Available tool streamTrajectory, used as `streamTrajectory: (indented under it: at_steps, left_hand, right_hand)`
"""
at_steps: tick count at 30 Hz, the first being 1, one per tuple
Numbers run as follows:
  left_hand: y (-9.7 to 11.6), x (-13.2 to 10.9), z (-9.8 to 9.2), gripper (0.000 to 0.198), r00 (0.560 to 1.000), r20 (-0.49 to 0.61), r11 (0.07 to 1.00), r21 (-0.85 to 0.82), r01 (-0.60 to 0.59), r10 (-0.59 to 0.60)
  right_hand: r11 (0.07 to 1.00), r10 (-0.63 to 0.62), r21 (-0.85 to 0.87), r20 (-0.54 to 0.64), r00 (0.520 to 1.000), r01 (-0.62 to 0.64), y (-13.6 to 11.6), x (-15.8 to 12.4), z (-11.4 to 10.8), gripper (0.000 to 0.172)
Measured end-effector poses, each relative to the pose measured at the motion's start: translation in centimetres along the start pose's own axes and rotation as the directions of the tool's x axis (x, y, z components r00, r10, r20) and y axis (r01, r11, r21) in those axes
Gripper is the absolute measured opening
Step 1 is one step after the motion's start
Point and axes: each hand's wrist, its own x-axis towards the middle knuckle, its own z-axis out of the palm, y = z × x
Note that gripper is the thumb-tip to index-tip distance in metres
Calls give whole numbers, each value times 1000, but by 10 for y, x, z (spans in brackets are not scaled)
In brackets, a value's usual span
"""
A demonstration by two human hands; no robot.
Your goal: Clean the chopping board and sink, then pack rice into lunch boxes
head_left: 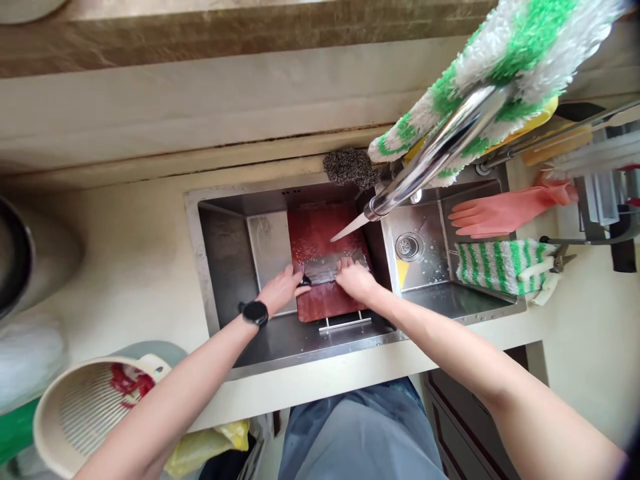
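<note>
A cleaver [327,269] lies flat on a red cutting board [320,233] inside the steel sink [227,267], under water running from the faucet [440,150]. My left hand [284,288], with a black watch on the wrist, is closed around the cleaver's dark handle. My right hand [356,279] rests its fingers on the blade's right side, curled over it. The board leans over a metal rack bar [345,323].
A steel scrubber [350,167] sits on the sink's back edge. A green-white cloth [500,60] hangs on the faucet, another [495,265] drapes the right basin beside pink rubber gloves [505,208]. A beige colander [85,407] with red bits stands lower left.
</note>
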Motion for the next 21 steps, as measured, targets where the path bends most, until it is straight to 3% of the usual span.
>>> streamTrajectory:
  at_steps: [4,7,10,15,18,21]
  left_hand:
    - [-20,53,-33,50,988,-132,996,-14,84,-85]
    - [-27,61,-36,52,974,-206,996,-3,94,-93]
    - [-19,33,-15,50,990,-137,1000,-23,14,-17]
    - [9,-38,22,46,989,12,983,-115,-145,147]
    - [22,-67,25,46,989,40,982,-128,-138,144]
    - [28,-81,25,51,994,12,991,-81,-104,105]
  right_hand:
    - [997,62,57,-19,998,-61,44,58,-25,38]
    - [994,70,79,-21,997,-68,55,69,-31,37]
    - [997,5,76,27,1000,-7,36,38,-22,32]
    - [990,-137,48,98,986,132,-14,-39,0,28]
    - [988,-156,29,112,981,154,-25,-68,4,32]
    - [984,-174,-30,30,984,175,-25,-84,8,39]
